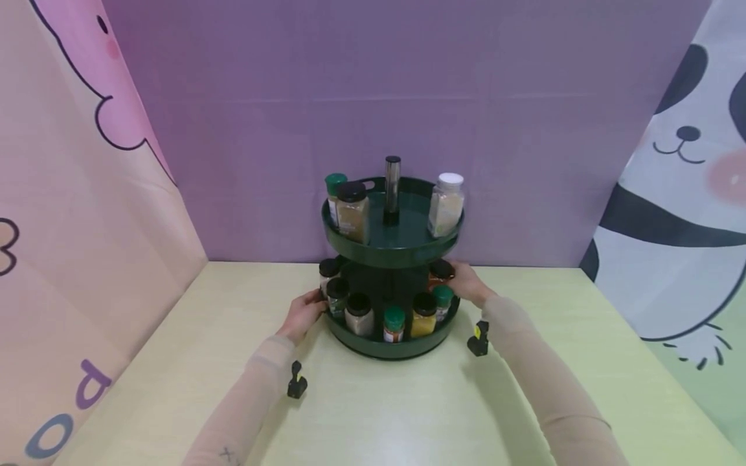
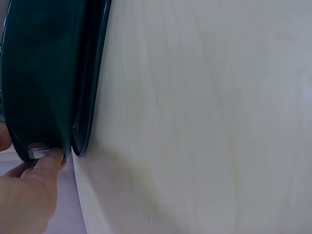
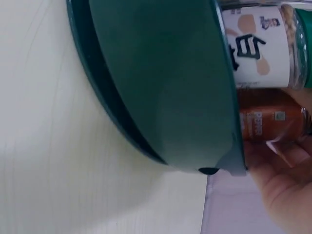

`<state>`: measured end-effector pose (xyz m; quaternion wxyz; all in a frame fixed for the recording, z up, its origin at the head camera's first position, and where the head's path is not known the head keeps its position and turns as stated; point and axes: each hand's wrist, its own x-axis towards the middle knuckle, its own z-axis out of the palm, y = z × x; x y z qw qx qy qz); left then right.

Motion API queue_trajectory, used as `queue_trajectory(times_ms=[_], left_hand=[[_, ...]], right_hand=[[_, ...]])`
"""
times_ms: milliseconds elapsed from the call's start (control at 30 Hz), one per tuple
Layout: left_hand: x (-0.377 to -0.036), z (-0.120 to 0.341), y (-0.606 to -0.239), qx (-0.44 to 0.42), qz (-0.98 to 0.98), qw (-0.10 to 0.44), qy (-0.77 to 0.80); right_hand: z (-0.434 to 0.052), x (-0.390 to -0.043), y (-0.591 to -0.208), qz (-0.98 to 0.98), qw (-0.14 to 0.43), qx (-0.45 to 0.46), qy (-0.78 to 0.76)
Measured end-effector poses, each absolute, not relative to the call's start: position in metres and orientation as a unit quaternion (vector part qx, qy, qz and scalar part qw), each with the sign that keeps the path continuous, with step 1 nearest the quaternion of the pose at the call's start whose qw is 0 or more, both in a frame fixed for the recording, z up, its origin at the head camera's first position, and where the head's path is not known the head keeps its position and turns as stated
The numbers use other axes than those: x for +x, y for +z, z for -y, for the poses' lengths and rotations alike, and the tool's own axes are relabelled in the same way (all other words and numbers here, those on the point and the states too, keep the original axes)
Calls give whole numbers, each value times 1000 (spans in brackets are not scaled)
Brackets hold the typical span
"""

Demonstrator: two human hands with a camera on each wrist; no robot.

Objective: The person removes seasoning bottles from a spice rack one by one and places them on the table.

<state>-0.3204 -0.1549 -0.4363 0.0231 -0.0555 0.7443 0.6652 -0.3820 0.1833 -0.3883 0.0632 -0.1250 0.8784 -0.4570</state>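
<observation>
A dark green two-tier turntable rack (image 1: 393, 257) with a metal centre post stands on the table. My left hand (image 1: 304, 315) holds the lower tier's rim at its left side; in the left wrist view, a finger (image 2: 48, 160) lies at the handle slot. On the opposite side, my right hand (image 1: 471, 283) grips a red-brown pepper jar (image 3: 270, 117) with a black lid, inside the lower rim. Its thumb is partly hidden between that jar and a white-labelled, green-lidded jar (image 3: 261, 48). Along the lower tier's front stand a yellow spice jar (image 1: 423, 316) and a small green-lidded jar (image 1: 394, 325).
On the upper tier are a white-capped jar (image 1: 446, 206), a black-lidded brown jar (image 1: 353, 213) and a green-capped jar (image 1: 335, 194). More black-lidded jars, including one with pale contents (image 1: 359, 316), line the lower left. A purple cloth (image 1: 262, 162) hangs behind the pale table (image 1: 384, 408).
</observation>
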Motion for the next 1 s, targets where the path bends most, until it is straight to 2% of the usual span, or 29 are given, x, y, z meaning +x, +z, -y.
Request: queue_trajectory(times_ms=[667,1000], left_hand=[[-318,152,-439,-60,-733,11,678],[-320,151,-439,-65,-727,14,683]], right_hand=[[-184,-376,-386,-885,13,-84,-458],[-186,-372,-369,-874,10,-109,-473]])
